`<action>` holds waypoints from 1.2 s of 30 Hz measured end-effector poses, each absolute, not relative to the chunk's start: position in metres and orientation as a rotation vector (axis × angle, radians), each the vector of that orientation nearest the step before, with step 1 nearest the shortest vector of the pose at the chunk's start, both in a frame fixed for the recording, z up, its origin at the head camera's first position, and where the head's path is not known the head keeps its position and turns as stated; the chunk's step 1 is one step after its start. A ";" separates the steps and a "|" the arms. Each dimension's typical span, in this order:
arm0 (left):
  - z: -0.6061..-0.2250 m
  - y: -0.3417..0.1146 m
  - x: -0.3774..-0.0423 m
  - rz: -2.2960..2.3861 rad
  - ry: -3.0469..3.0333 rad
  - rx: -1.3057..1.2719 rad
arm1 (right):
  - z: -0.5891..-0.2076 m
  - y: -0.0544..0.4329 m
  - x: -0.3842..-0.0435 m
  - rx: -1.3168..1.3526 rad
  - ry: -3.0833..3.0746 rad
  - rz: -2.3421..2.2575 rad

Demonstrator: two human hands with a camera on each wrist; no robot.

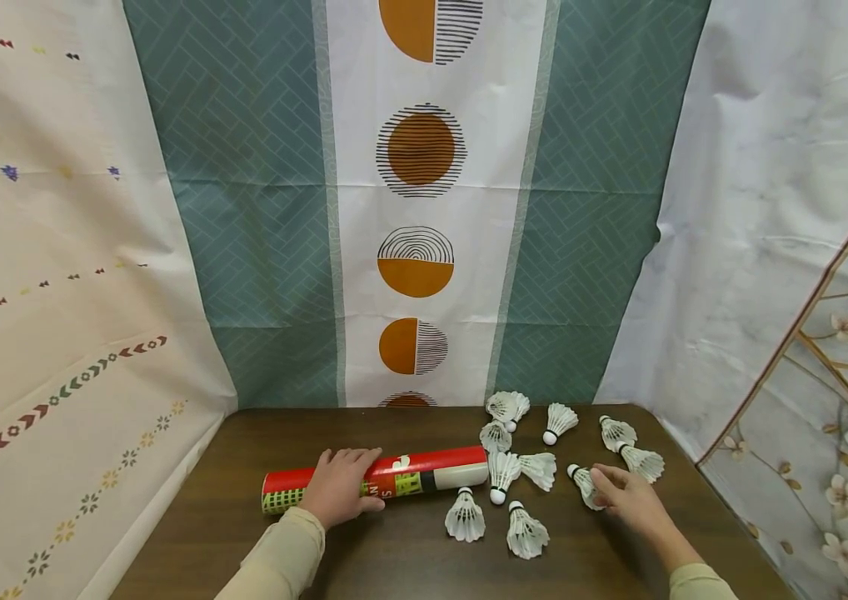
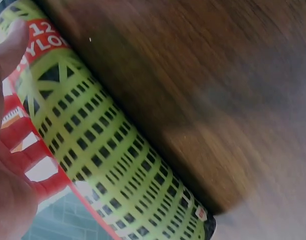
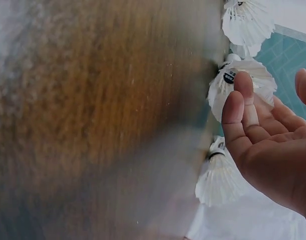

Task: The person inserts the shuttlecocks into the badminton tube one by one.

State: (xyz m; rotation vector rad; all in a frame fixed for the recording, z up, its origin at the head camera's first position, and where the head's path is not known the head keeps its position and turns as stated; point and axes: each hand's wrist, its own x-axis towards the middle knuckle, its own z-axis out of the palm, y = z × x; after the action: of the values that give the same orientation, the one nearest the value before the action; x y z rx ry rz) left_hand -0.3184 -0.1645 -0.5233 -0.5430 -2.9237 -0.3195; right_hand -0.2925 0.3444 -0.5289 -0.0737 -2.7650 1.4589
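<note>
A red and green printed shuttlecock tube (image 1: 454, 477) lies across the table with its right end beside several shuttlecocks. My left hand (image 1: 341, 486) grips it left of its middle; thumb and fingers curve around the tube's printed side (image 2: 102, 150) in the left wrist view. On the right, my right hand (image 1: 628, 497) reaches over the skirt of a white shuttlecock (image 1: 582, 482). Its fingers (image 3: 233, 110) are loosely bent in front of a shuttlecock (image 3: 260, 75), and the thumb stands apart from them. Whether the fingertips touch the feathers is hard to tell.
Two shuttlecocks (image 1: 641, 462) lie beyond my right hand. Others lie near the tube's right end, including one (image 1: 465, 517) and another (image 1: 526, 532) in front. A further shuttlecock (image 1: 560, 422) sits toward the back. Patterned cloth (image 1: 424, 358) hangs behind the dark wooden table (image 1: 409, 558).
</note>
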 end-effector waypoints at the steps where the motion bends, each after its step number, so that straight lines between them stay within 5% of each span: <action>1: -0.524 -0.163 -0.319 -0.302 -2.923 -0.547 | -0.529 0.344 -0.293 -0.085 -2.766 1.457; 21: -0.532 -0.134 -0.324 0.000 -2.813 -0.458 | -0.526 0.357 -0.291 -0.186 -2.649 1.033; 36: -0.509 -0.193 -0.310 -0.138 -2.568 -0.423 | -0.509 0.365 -0.284 -0.273 -2.631 1.217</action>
State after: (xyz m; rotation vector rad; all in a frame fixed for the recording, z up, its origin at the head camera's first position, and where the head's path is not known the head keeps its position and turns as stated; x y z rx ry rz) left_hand -0.3098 -0.1934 -0.5087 -0.4231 -2.5683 -0.1382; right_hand -0.2838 0.3652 -0.5095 -0.2729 -2.6308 1.2167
